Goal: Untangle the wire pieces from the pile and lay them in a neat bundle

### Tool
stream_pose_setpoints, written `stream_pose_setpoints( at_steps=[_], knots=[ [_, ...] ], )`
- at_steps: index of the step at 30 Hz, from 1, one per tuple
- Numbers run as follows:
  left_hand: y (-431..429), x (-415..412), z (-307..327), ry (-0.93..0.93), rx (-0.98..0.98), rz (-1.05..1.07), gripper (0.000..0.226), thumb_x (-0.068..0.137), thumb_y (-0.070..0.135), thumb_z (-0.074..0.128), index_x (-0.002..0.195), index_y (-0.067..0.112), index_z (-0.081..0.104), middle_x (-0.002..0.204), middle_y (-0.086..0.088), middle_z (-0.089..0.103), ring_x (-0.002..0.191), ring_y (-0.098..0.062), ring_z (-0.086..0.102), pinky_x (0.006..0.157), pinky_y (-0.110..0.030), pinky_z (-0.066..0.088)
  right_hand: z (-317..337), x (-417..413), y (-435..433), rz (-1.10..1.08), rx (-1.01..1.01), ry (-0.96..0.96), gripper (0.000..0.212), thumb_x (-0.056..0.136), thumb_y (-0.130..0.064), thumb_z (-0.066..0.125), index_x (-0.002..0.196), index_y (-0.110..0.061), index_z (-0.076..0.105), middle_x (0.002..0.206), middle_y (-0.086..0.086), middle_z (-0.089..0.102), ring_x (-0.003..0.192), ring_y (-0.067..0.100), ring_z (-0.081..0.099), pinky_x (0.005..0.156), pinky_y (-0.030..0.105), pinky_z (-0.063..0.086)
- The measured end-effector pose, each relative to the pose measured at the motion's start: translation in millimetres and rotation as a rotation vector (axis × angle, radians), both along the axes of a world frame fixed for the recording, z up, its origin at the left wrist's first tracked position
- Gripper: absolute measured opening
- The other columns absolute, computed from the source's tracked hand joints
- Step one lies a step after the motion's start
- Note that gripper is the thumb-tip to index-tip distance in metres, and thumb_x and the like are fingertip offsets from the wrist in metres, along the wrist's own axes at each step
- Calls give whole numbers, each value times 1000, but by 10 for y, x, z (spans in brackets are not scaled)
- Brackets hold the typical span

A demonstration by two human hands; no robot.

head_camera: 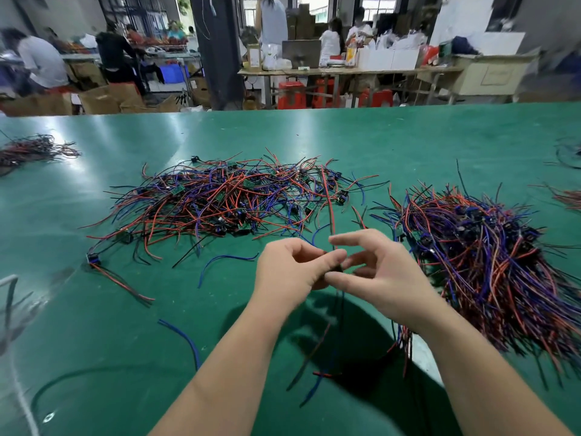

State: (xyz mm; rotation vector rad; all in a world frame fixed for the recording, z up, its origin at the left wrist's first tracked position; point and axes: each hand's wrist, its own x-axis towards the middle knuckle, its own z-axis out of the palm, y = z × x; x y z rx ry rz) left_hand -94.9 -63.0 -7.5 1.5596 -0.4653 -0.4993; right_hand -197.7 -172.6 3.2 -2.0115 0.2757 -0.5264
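Head view, pile: the tangled pile of thin red, blue and black wire pieces (232,199) lies mid-desk on the green desk (94,325).
Bundle: the laid-out wire bundle (490,256) sits to the right.
Held piece: one wire piece with a dark connector (339,268) is above the near desk, leads dangling.
Left hand (289,272): pinches the connector.
Right hand (377,272): thumb and curled fingers close on the same piece.
Handling: probably light, limp and snag-prone; best gripped at the connector and drawn out gently.
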Motion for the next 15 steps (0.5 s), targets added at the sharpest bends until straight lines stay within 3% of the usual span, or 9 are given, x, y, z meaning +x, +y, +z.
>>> stream_pose_setpoints(
  at_steps=[3,6,8,12,15],
  knots=[
    [-30,-30,-26,1,-25,-52,24,75,23,77,64,7,64,58,-8,65,49,-14,60,57,-28,58,-14,17,-5,-70,-84,-9,27,69,-16,83,89,-27,69,92,-3,64,72,4,62,68,18,52],
    [-41,-53,-17,21,-43,-97,28,86,29,67,67,7,66,61,-1,69,53,-13,66,53,-24,56,-29,12,-102,-256,-207,72,20,73,-16,79,93,-15,74,80,-4,68,64,2,59,63,10,44],
    [-42,-55,-28,-7,-15,-79,31,90,32,63,70,8,67,66,1,71,56,-13,68,51,-22,55,-38,-19,-195,-405,-387,197,21,77,-14,71,98,-11,75,89,1,72,77,12,62,68,13,39],
    [-26,-3,-72,-92,26,8,33,92,34,61,69,11,68,69,-1,72,55,-14,68,50,-22,53,-58,-74,-305,-469,-571,370,29,79,-11,66,108,-9,71,114,11,63,112,26,54,95,28,34],
    [-20,49,-109,-136,49,60,35,93,34,58,65,14,67,65,2,71,52,-14,66,52,-29,54,-52,-73,-273,-388,-529,300,28,78,-15,72,106,-18,71,105,1,54,101,19,53,87,21,33]
  ],
)
